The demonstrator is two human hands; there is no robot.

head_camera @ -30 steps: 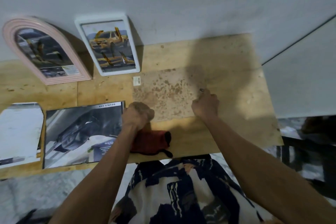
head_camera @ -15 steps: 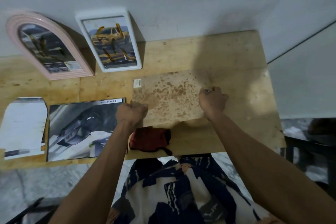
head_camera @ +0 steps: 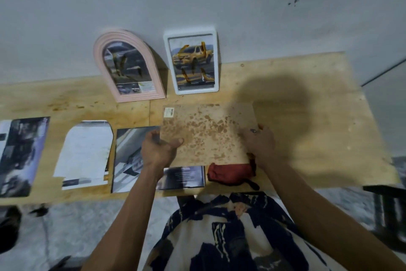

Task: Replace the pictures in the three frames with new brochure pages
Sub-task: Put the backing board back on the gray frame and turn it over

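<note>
Both grips hold stained board (head_camera: 208, 132), red pouch (head_camera: 229, 173) partly hidden, brochure (head_camera: 131, 156) seemingly beneath.

Dim, flat indoor light from above and behind; broad soft head shadow (head_camera: 283, 99) across the wooden table (head_camera: 329, 138) at far right; motion blur throughout, heaviest on brochure pages (head_camera: 22, 154) at left; wide-angle bowing toward edges.

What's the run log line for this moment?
hands: left, right grip stained board | pink arched frame, white frame: against wall
</note>
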